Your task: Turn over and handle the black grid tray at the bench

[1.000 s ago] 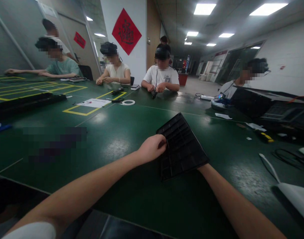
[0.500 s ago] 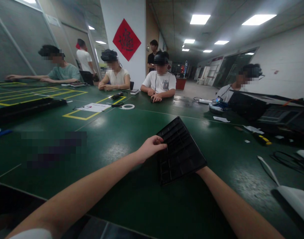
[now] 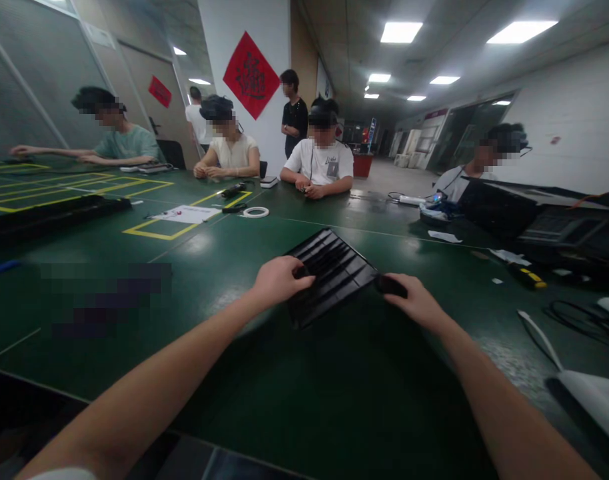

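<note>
A black compartment tray (image 3: 329, 270) is held low over the green desk (image 3: 304, 400), approx. centre of view, tilted. Left hand (image 3: 277, 280) is closed on its left edge; right hand (image 3: 414, 303) is closed on its right corner. A tape roll (image 3: 256, 213) is seen well beyond, near seated people.

Arms: two long bare arms, no sleeves over the lower parts, each ending in a hand.
Left hand (image 3: 277, 281): bare, no glove, no ring to see, fingers short and rounded.
Right hand (image 3: 417, 303): bare too, no glove, no watch or band at the wrist behind it.
Sleeve (image 3: 64, 474): a small bit of white cloth, far back from the left hand, up by the shoulder.
Right arm: too little shows behind the elbow to tell what is worn there.
</note>
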